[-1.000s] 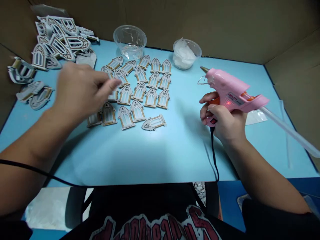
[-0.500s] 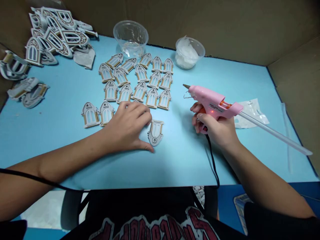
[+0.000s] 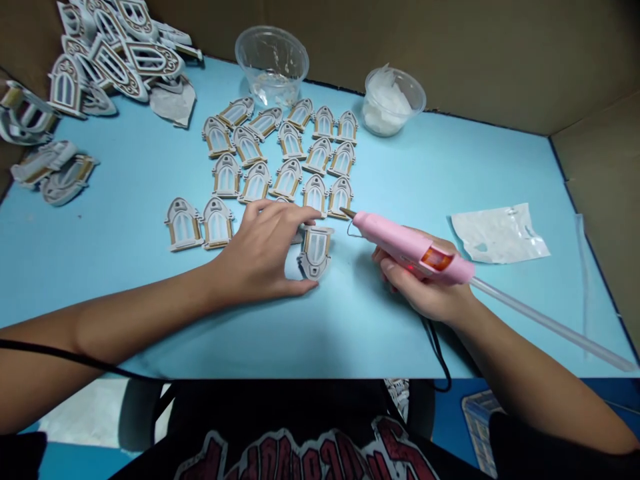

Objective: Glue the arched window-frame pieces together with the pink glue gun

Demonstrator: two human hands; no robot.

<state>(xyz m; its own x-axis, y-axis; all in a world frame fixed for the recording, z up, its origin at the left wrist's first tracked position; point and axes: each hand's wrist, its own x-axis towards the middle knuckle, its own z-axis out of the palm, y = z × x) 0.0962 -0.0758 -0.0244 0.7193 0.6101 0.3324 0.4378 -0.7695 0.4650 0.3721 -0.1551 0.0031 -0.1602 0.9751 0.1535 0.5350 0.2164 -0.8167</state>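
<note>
My left hand (image 3: 267, 250) grips a small arched window piece (image 3: 317, 252), white with gold sides, between thumb and fingers; its pointed end faces me. My right hand (image 3: 425, 283) is wrapped round a pink hot glue gun (image 3: 400, 240) with a red light lit. A long clear glue stick (image 3: 540, 317) sticks out of its back. The metal nozzle (image 3: 347, 213) points left, just above and right of the held piece. Two similar window pieces (image 3: 183, 225) lie left of my left hand, and rows of them (image 3: 257, 181) lie beyond it, some partly hidden by my fingers.
Larger arched frames (image 3: 115, 63) are heaped at the back left. Two clear plastic tubs, one with scraps (image 3: 273, 60) and one with white material (image 3: 393, 100), stand at the back. A white plastic packet (image 3: 500, 233) lies right. Cardboard walls (image 3: 475, 53) border the blue tabletop (image 3: 280, 340).
My right hand has brought the glue gun left and down, its nozzle now near the window piece. My left fingers have closed on that piece and tilted it slightly. The view has shifted a little.
</note>
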